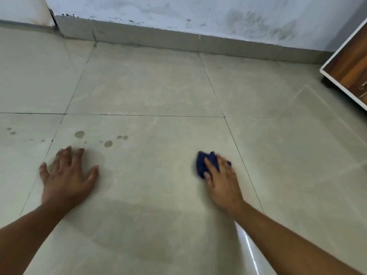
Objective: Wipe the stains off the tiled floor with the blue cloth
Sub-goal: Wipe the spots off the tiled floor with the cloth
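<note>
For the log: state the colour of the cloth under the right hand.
Dark blue cloth, bunched; head view shows it.

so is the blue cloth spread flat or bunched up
Bunched up. The blue cloth sits as a crumpled wad with raised folds under the right hand's fingers, pressed on the tiled floor.

We see our left hand (66, 180) flat on the tiled floor (151, 92) at near left, the stains (108, 143) just beyond it; our right hand (222, 181) lies at near right on the cloth (203, 163); a cabinet (351, 70) stands far right, before the wall (178, 12).
</note>
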